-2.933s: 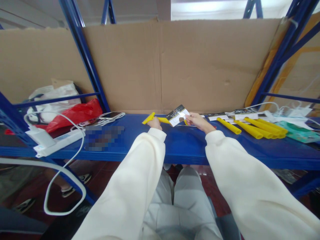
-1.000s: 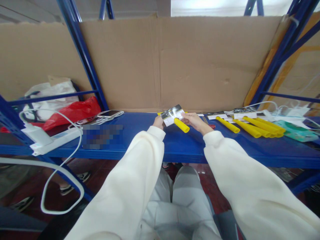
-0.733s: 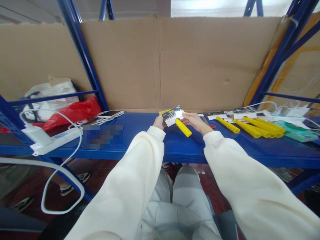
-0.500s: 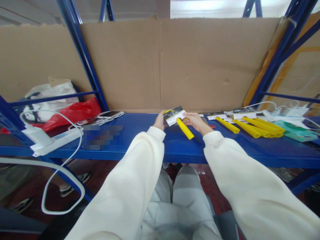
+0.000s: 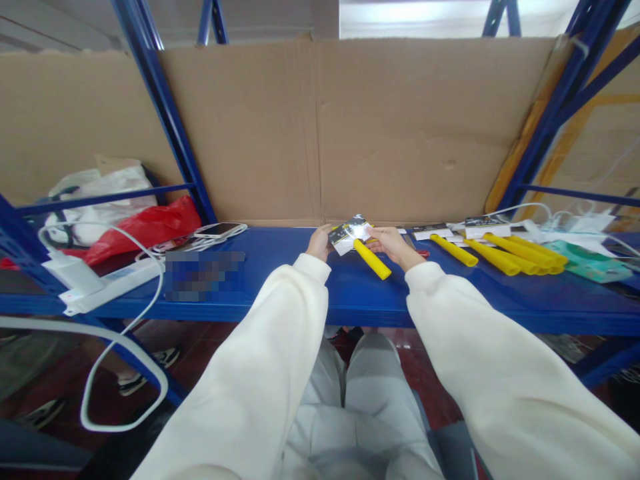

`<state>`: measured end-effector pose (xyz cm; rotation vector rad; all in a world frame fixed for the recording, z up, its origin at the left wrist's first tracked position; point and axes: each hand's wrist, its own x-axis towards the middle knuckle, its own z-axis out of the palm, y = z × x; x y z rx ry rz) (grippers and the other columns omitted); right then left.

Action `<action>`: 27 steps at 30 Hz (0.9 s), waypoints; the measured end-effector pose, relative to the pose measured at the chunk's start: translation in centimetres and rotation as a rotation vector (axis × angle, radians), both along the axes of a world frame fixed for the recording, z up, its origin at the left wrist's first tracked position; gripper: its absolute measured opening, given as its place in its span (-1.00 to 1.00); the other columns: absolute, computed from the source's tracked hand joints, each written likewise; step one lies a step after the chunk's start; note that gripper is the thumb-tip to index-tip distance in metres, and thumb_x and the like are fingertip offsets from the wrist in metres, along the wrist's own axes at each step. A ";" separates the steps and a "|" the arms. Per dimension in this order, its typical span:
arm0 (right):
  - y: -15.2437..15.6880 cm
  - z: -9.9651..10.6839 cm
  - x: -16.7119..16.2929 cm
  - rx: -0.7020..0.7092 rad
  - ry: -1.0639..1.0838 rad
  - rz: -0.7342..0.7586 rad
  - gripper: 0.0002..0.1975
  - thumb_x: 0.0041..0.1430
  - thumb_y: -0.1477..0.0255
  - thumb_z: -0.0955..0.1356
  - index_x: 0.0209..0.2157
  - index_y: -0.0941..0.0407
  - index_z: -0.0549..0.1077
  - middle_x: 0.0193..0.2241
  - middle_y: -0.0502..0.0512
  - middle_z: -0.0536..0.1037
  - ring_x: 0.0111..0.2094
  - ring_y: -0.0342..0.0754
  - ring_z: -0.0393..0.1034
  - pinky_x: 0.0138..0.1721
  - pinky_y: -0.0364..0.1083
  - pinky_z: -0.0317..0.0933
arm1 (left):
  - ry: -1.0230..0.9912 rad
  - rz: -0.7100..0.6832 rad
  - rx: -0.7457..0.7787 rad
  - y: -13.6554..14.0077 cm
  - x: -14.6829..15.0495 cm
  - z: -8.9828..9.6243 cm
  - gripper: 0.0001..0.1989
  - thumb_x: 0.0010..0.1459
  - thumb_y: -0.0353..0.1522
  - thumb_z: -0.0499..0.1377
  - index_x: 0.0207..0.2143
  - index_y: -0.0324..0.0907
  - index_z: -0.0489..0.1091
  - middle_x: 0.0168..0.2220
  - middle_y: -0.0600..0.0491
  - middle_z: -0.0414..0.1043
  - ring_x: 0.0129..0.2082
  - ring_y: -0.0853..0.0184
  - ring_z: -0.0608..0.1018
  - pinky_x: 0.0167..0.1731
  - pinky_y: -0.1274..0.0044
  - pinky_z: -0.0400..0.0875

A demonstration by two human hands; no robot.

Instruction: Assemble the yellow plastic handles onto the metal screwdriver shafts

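Observation:
In the head view, a black-and-white printed card (image 5: 345, 237) is held tilted between my hands, above the blue shelf. My left hand (image 5: 319, 244) is closed on the card's left edge. My right hand (image 5: 394, 245) is closed at its right edge, the fingertips pinching there. From the card's lower side a yellow tube (image 5: 373, 260) slants down to the right, close to my right fingers. How the tube and card are joined cannot be made out. Several more yellow tubes (image 5: 520, 253) with similar cards (image 5: 485, 226) lie to the right.
A tall cardboard sheet (image 5: 400, 127) closes off the back of the blue shelf (image 5: 280, 267). On the left are a white power strip (image 5: 115, 283), a hanging white cable (image 5: 125, 427), a red bag (image 5: 150, 223) and a phone (image 5: 216, 230). A green packet (image 5: 593, 261) lies far right.
The card has tilted in my hands, and its face now catches a bright glare. The yellow tube's lower end has shifted slightly right. Both hands keep nearly the same place.

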<state>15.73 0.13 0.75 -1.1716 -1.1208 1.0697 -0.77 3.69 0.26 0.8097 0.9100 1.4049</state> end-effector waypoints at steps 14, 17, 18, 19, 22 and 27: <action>0.4 0.0 0.6 -0.021 0.011 -0.079 -0.78 0.34 0.55 0.34 -0.43 0.19 0.48 -0.60 0.04 0.55 -0.63 -0.24 0.38 -0.58 -0.30 0.28 | 0.205 -0.090 0.042 -0.2 -0.2 -0.1 -0.81 0.16 -0.31 0.31 -0.21 -0.23 0.53 -0.33 -0.06 0.63 -0.38 0.25 0.65 -0.31 0.45 0.55; 0.9 -0.3 1.0 -0.022 0.027 -0.056 -0.81 0.35 0.52 0.34 -0.38 0.19 0.51 -0.53 0.09 0.61 -0.60 -0.22 0.42 -0.55 -0.29 0.31 | 0.270 -0.152 0.073 -0.5 -0.4 -0.1 -0.79 0.04 -0.37 0.41 -0.25 -0.22 0.53 -0.38 -0.03 0.62 -0.38 0.26 0.65 -0.27 0.42 0.57; 1.0 -0.4 1.1 -0.023 0.028 -0.049 -0.83 0.34 0.52 0.34 -0.36 0.19 0.52 -0.51 0.10 0.62 -0.59 -0.22 0.43 -0.54 -0.28 0.32 | 0.282 -0.164 0.079 -0.6 -0.5 -0.1 -0.80 0.01 -0.42 0.42 -0.27 -0.22 0.53 -0.41 0.00 0.61 -0.40 0.28 0.64 -0.27 0.43 0.57; 1.1 -0.5 1.2 -0.024 0.029 -0.043 -0.85 0.34 0.52 0.35 -0.34 0.19 0.53 -0.50 0.11 0.63 -0.58 -0.21 0.43 -0.52 -0.27 0.34 | 0.288 -0.168 0.080 -0.6 -0.6 -0.1 -0.81 -0.01 -0.46 0.41 -0.30 -0.22 0.53 -0.45 0.03 0.59 -0.42 0.30 0.64 -0.27 0.44 0.57; 1.4 -0.7 1.3 -0.014 0.036 -0.032 -0.85 0.34 0.53 0.35 -0.34 0.20 0.53 -0.48 0.12 0.64 -0.57 -0.20 0.45 -0.48 -0.26 0.38 | 0.274 -0.156 0.085 -0.7 -0.6 -0.2 -0.83 -0.03 -0.56 0.39 -0.35 -0.23 0.52 -0.51 0.07 0.56 -0.46 0.33 0.62 -0.29 0.45 0.59; 1.8 -1.0 1.2 0.002 -0.002 0.004 -0.94 0.30 0.52 0.38 -0.26 0.16 0.54 -0.41 0.11 0.66 -0.48 -0.16 0.52 -0.40 -0.24 0.43 | 0.236 -0.086 0.086 -0.4 -0.4 -0.4 -0.82 -0.05 -0.59 0.36 -0.36 -0.25 0.52 -0.46 0.02 0.59 -0.33 0.24 0.67 -0.18 0.34 0.60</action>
